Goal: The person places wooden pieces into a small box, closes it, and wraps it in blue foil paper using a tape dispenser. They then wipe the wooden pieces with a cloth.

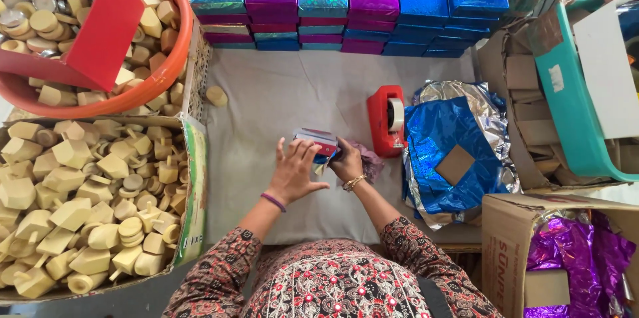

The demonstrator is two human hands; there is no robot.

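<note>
Red and blue in its wrapping, a small box (pixel 318 141) is gripped between both hands at the centre of the grey cloth-covered table (pixel 279 98): the left hand (pixel 293 173) is closed over its near left side and the right hand (pixel 347 161) is closed on its right end. A red tape dispenser (pixel 387 120) is noted at two o'clock from the box, just beside the right hand, with crumpled blue foil sheets (pixel 444 152) at three o'clock. Stacked foil-wrapped boxes (pixel 346 12) are ranged at twelve o'clock, and cream wooden pieces (pixel 86 191) are heaped in a carton at nine o'clock.

red tape dispenser (pixel 387 120), stacked foil boxes (pixel 346 12)
</note>
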